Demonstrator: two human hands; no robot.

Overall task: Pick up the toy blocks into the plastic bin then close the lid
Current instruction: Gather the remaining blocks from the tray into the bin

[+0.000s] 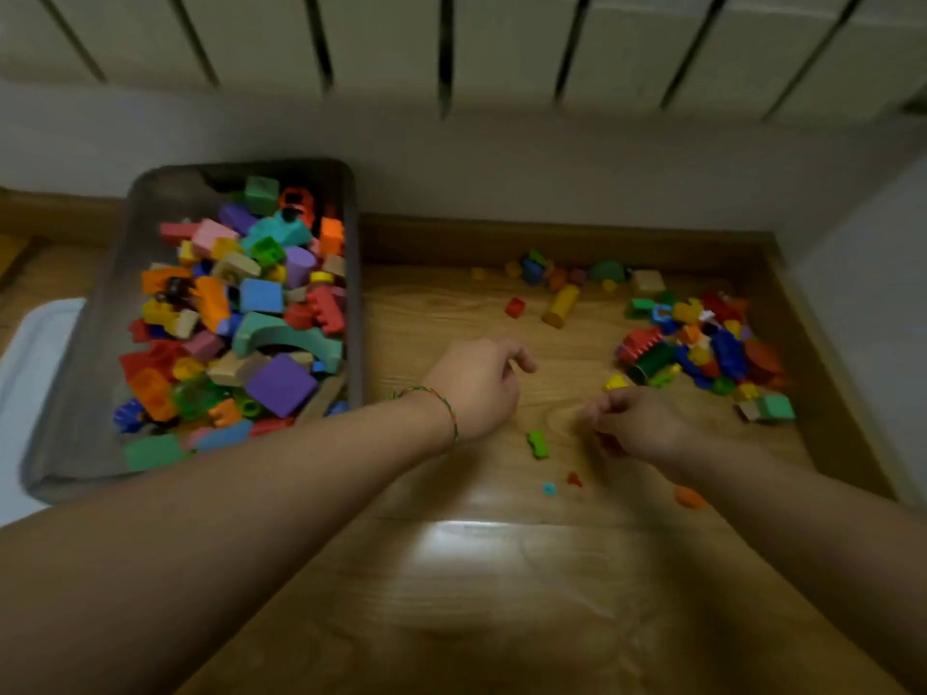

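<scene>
The clear rectangular plastic bin [95, 343], left of both hands, is heaped with mixed coloured toy blocks [236, 323]. A loose pile of coloured plastic blocks [702, 343] lies on the wooden floor [451, 594] just beyond the right hand [639, 423]. Its blurred fingers curl, perhaps round something red; I cannot tell. The left hand [476, 388] curls too, its hold unclear. A small green block [537, 443] lies between them.

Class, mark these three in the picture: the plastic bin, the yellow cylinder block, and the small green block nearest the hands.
plastic bin [95, 373], head view, bare left wall.
yellow cylinder block [562, 306], head view, middle of its side.
small green block [537, 443], head view, its centre.
</scene>
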